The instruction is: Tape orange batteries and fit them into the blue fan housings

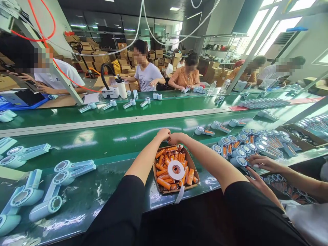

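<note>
My left hand (163, 134) and my right hand (176, 138) meet just beyond the far edge of a cardboard box (155, 176). Both have their fingers closed and pressed close together; whatever is between them is too small or hidden to make out. Below the hands, the box holds many orange cylindrical battery cells (164, 183) lying in a jumble. A roll of white tape (171, 169) rests on top of the cells, its loose end hanging over the near rim.
Light-blue handheld fan bodies (61, 177) lie at left; more fan bodies (239, 161), some with orange cells, crowd the right. A co-worker's hands (265, 164) reach in there. The green conveyor belt (115, 136) runs across, with people seated beyond it.
</note>
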Demonstrator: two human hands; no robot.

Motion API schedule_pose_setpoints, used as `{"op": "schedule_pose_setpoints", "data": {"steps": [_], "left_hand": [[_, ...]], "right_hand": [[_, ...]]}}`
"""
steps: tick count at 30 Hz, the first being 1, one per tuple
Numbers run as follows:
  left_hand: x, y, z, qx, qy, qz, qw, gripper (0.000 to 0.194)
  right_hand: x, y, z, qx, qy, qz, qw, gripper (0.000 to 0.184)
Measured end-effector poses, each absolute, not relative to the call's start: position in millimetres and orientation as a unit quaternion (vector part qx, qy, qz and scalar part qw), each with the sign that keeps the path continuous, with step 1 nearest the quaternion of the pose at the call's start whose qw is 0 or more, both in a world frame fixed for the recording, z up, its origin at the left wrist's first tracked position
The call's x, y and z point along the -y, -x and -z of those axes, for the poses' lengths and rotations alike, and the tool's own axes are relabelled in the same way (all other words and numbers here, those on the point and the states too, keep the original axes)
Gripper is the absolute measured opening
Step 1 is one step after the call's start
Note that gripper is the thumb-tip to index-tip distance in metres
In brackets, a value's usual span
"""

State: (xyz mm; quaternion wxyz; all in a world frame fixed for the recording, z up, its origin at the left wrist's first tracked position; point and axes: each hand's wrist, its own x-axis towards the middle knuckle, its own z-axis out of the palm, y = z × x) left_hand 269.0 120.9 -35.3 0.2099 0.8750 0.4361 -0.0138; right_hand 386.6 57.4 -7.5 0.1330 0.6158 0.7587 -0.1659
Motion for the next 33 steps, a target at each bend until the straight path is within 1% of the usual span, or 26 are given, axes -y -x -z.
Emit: {"op": "schedule_pose_setpoints", "data": {"steps": [2,4,6,9,12,14,17,18,19,20,21,23,25,27,29,31,33], "left_hand": [[-120.1,-270.7,31.5,-0.445,-0.869,0.022,0.214,0.035],[-119.2,-268.3,25.8,-0.459,-0.862,0.025,0.213,0.036],[-118.9,-262.3,18.7,-0.485,-0.85,0.022,0.205,0.036],[-118.2,-251.7,5.4,-0.527,-0.828,0.011,0.191,0.035],[-106.2,-243.1,-8.8,-0.539,-0.823,-0.016,0.18,0.034],[-83.1,-234.2,-14.8,-0.52,-0.836,-0.05,0.171,0.036],[-23.7,-208.4,-9.6,-0.426,-0.882,-0.091,0.179,0.039],[-0.5,-197.0,-4.0,-0.367,-0.905,-0.093,0.193,0.039],[22.2,-185.1,2.5,-0.245,-0.941,-0.114,0.202,0.043],[43.1,-173.7,8.8,-0.166,-0.958,-0.129,0.197,0.044],[61.2,-163.4,13.9,-0.12,-0.966,-0.139,0.182,0.044],[86.8,-148.4,18.1,-0.087,-0.972,-0.167,0.142,0.037],[99.5,-140.0,14.3,-0.11,-0.965,-0.214,0.108,0.036],[105.1,-133.9,6.2,-0.149,-0.946,-0.278,0.081,0.032],[110.0,-125.4,-1.3,-0.194,-0.922,-0.332,0.048,0.028],[117.3,-113.0,-4.8,-0.229,-0.902,-0.365,0.023,0.026],[127.2,-98.1,-4.5,-0.254,-0.886,-0.386,0.021,0.025]], "right_hand": [[-59.9,-386.7,6.8,-0.753,-0.623,0.172,0.124,0.029],[-59.1,-390.2,3.4,-0.749,-0.633,0.171,0.095,0.031],[-55.8,-398.1,-2.7,-0.745,-0.644,0.17,0.047,0.029],[-46.3,-415.2,-16.3,-0.73,-0.66,0.171,-0.042,0.02],[-22.4,-429.7,-30.5,-0.708,-0.671,0.169,-0.142,0.03],[9.4,-435.3,-34.6,-0.698,-0.668,0.167,-0.198,0.035],[80.8,-439.9,-24.2,-0.695,-0.633,0.202,-0.273,0.034],[107.1,-440.7,-16.8,-0.683,-0.602,0.246,-0.332,0.034],[132.2,-440.8,-8.5,-0.659,-0.585,0.289,-0.373,0.036],[154.9,-439.8,-0.5,-0.635,-0.578,0.321,-0.4,0.039],[174.0,-437.7,6.5,-0.608,-0.575,0.348,-0.423,0.042],[200.1,-429.0,15.4,-0.562,-0.587,0.376,-0.446,0.048],[211.3,-414.4,17.1,-0.521,-0.594,0.397,-0.466,0.054],[213.5,-394.7,13.2,-0.508,-0.582,0.434,-0.464,0.06],[212.8,-372.0,5.9,-0.54,-0.548,0.486,-0.415,0.06],[212.0,-349.5,-2.6,-0.595,-0.493,0.528,-0.352,0.049],[211.8,-330.1,-10.2,-0.651,-0.424,0.548,-0.311,0.047]]}}
